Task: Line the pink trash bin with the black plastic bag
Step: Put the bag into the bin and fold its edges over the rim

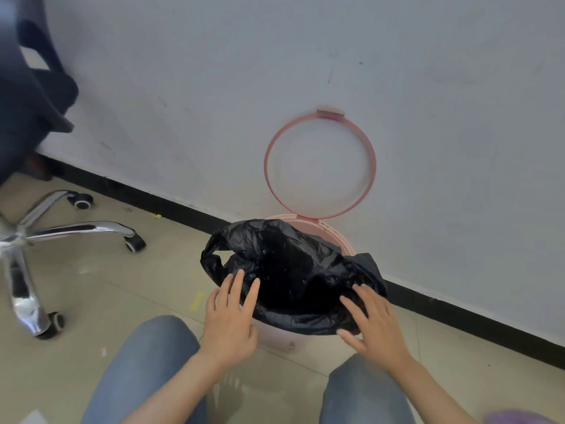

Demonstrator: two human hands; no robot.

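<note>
Pink trash bin [275, 338] is sitting on the floor against the far wall, its pink ring [319, 165] flipped up and leaning on the wall. Black plastic bag [290, 273] is draping over the bin mouth, bunched high at the far-left, hanging past the rim at right. Left hand [229, 319] is resting fingers spread on the bag's near-left edge; right hand [373, 325] is lying flat, fingers splayed, on the near-right edge. Neither is pinching. A small mark on the bin's near wall is unreadable.
</note>
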